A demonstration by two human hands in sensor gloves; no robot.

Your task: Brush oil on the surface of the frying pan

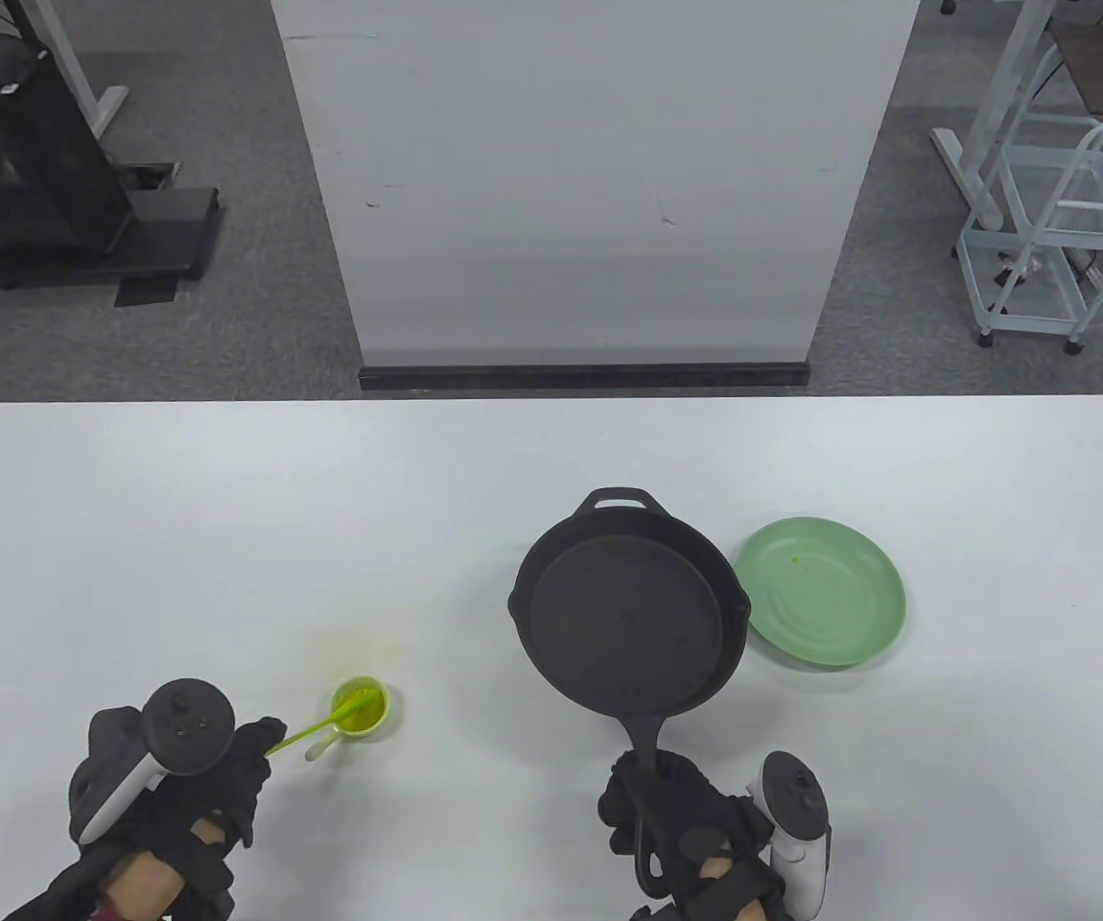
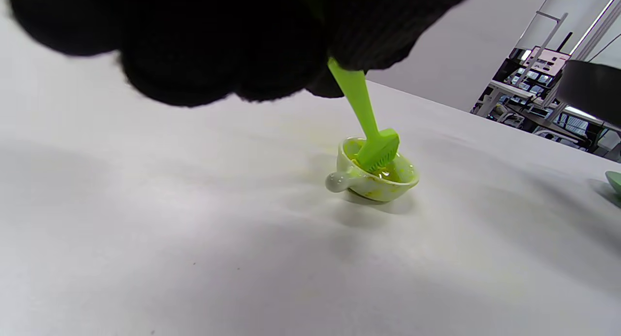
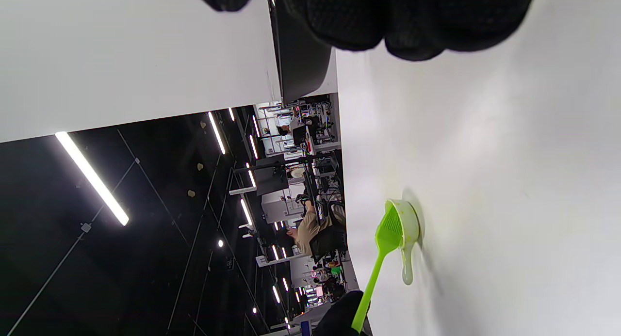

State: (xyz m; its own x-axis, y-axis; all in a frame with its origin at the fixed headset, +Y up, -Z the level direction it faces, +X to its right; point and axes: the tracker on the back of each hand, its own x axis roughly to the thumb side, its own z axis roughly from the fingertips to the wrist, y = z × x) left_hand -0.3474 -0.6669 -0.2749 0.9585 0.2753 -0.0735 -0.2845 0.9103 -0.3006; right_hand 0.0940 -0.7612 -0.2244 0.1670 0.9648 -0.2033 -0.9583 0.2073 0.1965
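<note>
Yellow-green oil fills a small white sauce cup (image 1: 361, 708) with a stubby handle, which sits on the white table (image 1: 225, 518) well to the left of the frying pan (image 1: 628, 619). The bristle head of a lime-green silicone brush (image 1: 321, 726) dips into that oil; its handle slants down and away from the cup toward the left hand (image 1: 168, 777), whose gloved fingers pinch the handle's end. A faint yellowish smear marks the table just beyond the cup.

The black cast-iron pan lies right of the cup, its dark cooking surface dry-looking and bare. Its long axis runs from the small helper loop at the far rim to the long handle at the near rim, which points toward the person. The right hand (image 1: 695, 825) is clenched round that handle. In the right wrist view the pan's side appears raised off the table, though how far cannot be told.

A pale green plate (image 1: 825, 590) holding only a tiny speck sits just right of the pan, its edge tucked under or touching the pan's rim. Open table separates cup and pan.
</note>
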